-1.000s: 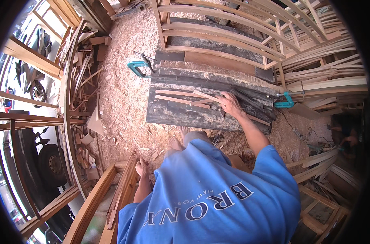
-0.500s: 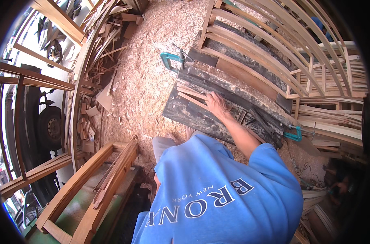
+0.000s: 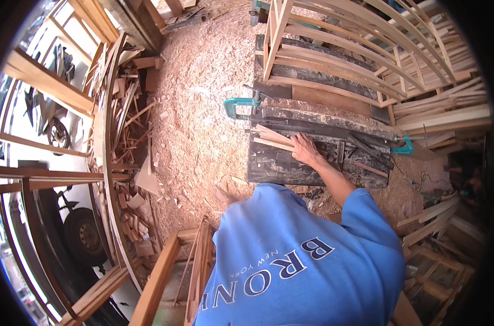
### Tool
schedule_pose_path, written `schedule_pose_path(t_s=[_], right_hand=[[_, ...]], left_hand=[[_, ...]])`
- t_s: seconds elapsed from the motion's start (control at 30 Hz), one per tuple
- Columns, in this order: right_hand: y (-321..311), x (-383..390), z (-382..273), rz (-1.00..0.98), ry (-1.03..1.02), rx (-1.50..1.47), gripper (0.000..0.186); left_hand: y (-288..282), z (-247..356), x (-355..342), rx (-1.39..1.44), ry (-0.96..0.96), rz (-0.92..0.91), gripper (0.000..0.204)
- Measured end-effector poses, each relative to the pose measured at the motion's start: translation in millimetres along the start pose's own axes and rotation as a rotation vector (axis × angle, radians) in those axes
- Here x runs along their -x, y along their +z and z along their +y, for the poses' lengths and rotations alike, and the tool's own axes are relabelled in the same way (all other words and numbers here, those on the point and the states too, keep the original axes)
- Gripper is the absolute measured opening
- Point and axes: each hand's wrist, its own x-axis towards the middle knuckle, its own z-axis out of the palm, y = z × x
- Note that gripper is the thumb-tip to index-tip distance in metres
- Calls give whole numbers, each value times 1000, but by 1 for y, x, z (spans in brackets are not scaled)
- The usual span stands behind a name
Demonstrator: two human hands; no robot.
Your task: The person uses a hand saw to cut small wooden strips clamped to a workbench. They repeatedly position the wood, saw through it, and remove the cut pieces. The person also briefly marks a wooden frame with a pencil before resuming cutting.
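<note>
My right hand (image 3: 304, 148) reaches out from the blue sleeve, fingers closed on a small bundle of pale wooden slats (image 3: 268, 137) at the left part of a dark, dust-smeared board (image 3: 279, 168). Dark strips (image 3: 366, 149) and a thin reddish slat (image 3: 371, 167) lie right of the hand. Teal C-clamps (image 3: 235, 107) (image 3: 401, 148) grip both ends of the worktop. My left hand is hidden behind my shirt and body.
Behind the board stands a curved slatted wooden frame (image 3: 344, 57). Timber stacks (image 3: 437, 117) line the right, scrap wood (image 3: 127, 108) the left. Wood shavings (image 3: 198, 136) cover the floor. A long timber frame (image 3: 157, 277) is at lower left; a motorcycle (image 3: 57, 114) stands outside.
My right hand has moved left along the board, and the slats there now lie closer together in a bundle. My left hand, earlier at the lower-left timber, has gone out of sight.
</note>
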Motion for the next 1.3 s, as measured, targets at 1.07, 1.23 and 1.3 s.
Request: schedule_pose_path(t_s=[1.07,1.23,1.3], right_hand=[[-97,-192,72,-68,230,-122,47],[-80,-180,85,177,158,-91,37],[-71,-173,85,277,141,-119,36]], left_hand=[[-3,177,-45,-220,126,12,36],[-29,184,-58,-367,111,40,37],[-40,189,-71,-488,138,42,37]])
